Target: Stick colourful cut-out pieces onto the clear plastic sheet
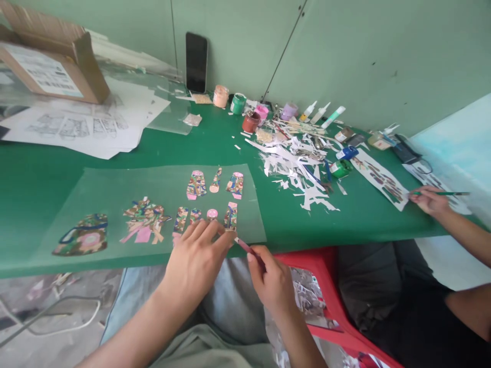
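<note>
My left hand rests at the near edge of a clear plastic sheet, its fingers together and pressing on a small painted cut-out piece. My right hand is closed on a thin red-handled brush, whose tip points up-left toward my left fingertips. Several colourful painted pieces lie on the sheet, with a larger green and pink one at the left.
A pile of white paper scraps, small paint pots, glue tubes and a phone leaning on the wall crowd the green table. Another person's hand holds a green brush at right. Cardboard box far left.
</note>
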The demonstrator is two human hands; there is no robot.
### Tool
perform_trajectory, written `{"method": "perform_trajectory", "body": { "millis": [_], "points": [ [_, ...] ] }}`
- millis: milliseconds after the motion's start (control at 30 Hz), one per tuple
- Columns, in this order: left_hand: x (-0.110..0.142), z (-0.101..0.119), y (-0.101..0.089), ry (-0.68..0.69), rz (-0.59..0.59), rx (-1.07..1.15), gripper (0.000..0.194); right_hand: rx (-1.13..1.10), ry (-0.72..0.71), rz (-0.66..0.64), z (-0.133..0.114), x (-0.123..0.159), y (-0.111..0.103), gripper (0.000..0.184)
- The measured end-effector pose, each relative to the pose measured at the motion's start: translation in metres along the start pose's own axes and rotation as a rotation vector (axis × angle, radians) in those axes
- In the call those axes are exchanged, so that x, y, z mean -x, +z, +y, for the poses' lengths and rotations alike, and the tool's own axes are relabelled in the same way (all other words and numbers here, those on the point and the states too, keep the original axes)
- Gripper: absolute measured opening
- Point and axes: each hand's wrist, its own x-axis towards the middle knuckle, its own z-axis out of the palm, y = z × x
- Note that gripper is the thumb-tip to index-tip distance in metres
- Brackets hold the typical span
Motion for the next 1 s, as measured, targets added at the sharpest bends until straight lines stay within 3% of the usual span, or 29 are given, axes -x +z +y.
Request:
{"method": "perform_trajectory", "body": {
  "millis": [167, 333, 433, 700, 1000],
  "points": [
    [0.001, -0.004, 0.001, -0.004, 0.069, 0.088, 0.018, 0.01, 0.029, 0.069, 0.002, 0.002, 0.001, 0.027],
    [0.005, -0.005, 0.004, -0.01, 0.015, 0.194, 0.017, -0.099, 0.091, 0.0, -0.001, 0.001, 0.003, 0.026],
    [0.007, -0.003, 0.009, -0.043, 0.061, 0.182, 0.019, -0.15, 0.097, -0.026, -0.005, -0.002, 0.004, 0.026],
    [0.009, -0.001, 0.024, 0.023, 0.27, 0.117, 0.01, -0.047, -0.006, -0.015, -0.003, -0.005, 0.0, 0.024],
    [0.006, -0.003, 0.024, -0.009, 0.321, 0.157, 0.012, 0.02, -0.063, -0.023, 0.008, -0.017, -0.008, 0.028]
  ]
}}
